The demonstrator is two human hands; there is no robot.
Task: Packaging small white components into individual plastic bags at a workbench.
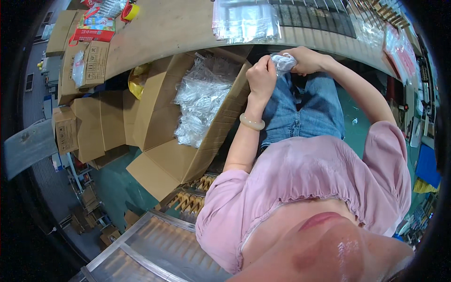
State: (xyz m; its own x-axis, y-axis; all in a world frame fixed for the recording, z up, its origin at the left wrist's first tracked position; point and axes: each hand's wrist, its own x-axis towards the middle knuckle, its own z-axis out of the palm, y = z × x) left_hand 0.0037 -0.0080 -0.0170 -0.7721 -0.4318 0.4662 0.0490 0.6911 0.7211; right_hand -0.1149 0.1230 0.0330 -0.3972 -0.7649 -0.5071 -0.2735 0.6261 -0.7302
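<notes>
Over my lap, close to the table's edge, my two hands are close together at a small white bundle (284, 62), perhaps a coiled cable partly in clear plastic. My left hand (262, 76), with a pale bangle on its wrist, is closed in a pinch at the bundle's left side. My right hand (304, 60) curls round the right side of it, and its fingertips are partly hidden. An open cardboard box (162, 113) stands left of my left arm. In it lies a heap of clear plastic bags (204, 103) with white contents.
A stack of clear bags (245, 21) lies on the table (164, 28) next to a dark rack (314, 19). Red packaging (94, 33) and a yellow tape roll (130, 11) are at the far left. More cartons (96, 63) stand there. A wooden-slatted seat (164, 249) is below me.
</notes>
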